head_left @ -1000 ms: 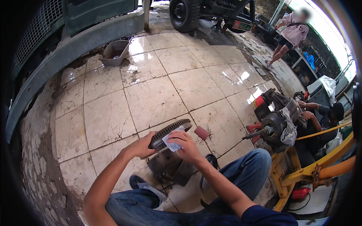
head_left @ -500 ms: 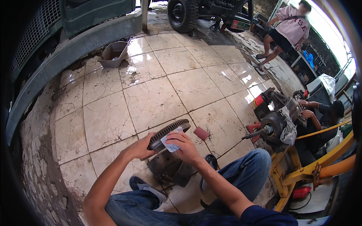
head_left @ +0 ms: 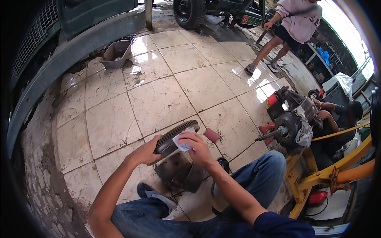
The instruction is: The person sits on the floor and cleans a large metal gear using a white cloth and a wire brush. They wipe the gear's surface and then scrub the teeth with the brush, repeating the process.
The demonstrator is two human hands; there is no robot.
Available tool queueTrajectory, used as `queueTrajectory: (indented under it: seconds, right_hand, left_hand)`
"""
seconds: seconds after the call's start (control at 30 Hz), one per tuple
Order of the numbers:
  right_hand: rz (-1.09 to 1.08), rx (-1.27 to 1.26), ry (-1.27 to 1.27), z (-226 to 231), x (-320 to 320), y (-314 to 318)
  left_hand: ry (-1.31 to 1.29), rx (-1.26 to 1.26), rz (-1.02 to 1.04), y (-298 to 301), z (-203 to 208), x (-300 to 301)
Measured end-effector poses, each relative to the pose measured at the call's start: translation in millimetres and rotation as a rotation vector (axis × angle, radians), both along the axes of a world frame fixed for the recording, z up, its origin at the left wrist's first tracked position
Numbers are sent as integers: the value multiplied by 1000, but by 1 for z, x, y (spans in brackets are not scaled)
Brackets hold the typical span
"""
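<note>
A toothed metal flywheel [head_left: 168, 143] is held tilted above the floor between my knees. My left hand [head_left: 147, 151] is closed round its left edge, with the thumb toward the teeth. In my right hand [head_left: 195, 146] is a crumpled white cloth [head_left: 181, 142], pressed against the flywheel's face on the right side. The fingertips of that hand are bent over the cloth. Beneath the flywheel a dark, blocky metal part [head_left: 180, 172] rests on the tiles. A reddish-brown square of sandpaper [head_left: 212, 135] lies on the floor just right of the flywheel.
A grey plastic basin [head_left: 116, 55] sits at the far left by a curved vehicle bumper [head_left: 71, 49]. On the right are a large gearbox [head_left: 291, 119], a crouching co-worker [head_left: 337, 123] and a yellow hoist frame [head_left: 313, 182]. Another person [head_left: 295, 27] is walking at the far right.
The cloth and my right hand have shifted slightly on the flywheel, which is tilted a little differently. The walking person has come closer, with a dark object in hand.
</note>
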State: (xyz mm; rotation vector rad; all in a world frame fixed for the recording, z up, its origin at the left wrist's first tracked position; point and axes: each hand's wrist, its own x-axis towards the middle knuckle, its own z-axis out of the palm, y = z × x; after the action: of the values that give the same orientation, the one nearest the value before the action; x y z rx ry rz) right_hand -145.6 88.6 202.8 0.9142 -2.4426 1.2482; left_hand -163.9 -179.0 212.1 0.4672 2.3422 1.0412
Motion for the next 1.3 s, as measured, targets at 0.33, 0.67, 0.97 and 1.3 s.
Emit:
queueTrajectory:
  seconds: [0.33,0.67,0.97,1.3]
  right_hand:
    - [35,27,44,3,11,-17]
    - [64,41,78,-4,19,-15]
    - [33,-39,72,-17,6,-6]
    - [-50,-42,63,-12,0,-11]
  left_hand:
    - [-47,-76,1,3,12,6]
    - [74,-47,-8,2,5,10]
    - [61,-119,2,13,15,4]
    - [82,-168,46,12,1,1]
